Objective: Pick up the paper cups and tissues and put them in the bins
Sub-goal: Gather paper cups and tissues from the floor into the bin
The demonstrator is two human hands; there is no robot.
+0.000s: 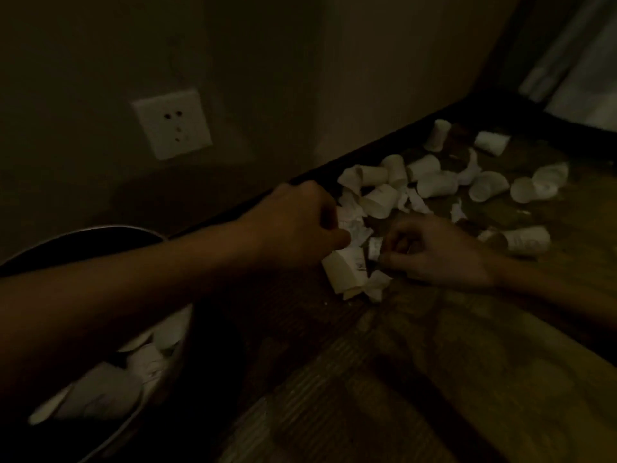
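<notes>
Though dim, left hand (293,228), right hand (437,255) on tissues (355,227), paper cup (344,274) between.

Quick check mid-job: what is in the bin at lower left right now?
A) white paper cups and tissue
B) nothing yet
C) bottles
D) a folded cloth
A: white paper cups and some crumpled tissue lie inside the bin, while many more cups are on the floor by the wall.

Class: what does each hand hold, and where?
Left hand grips crumpled tissue at its left end; right hand pinches a paper scrap by its lower edge.
</notes>
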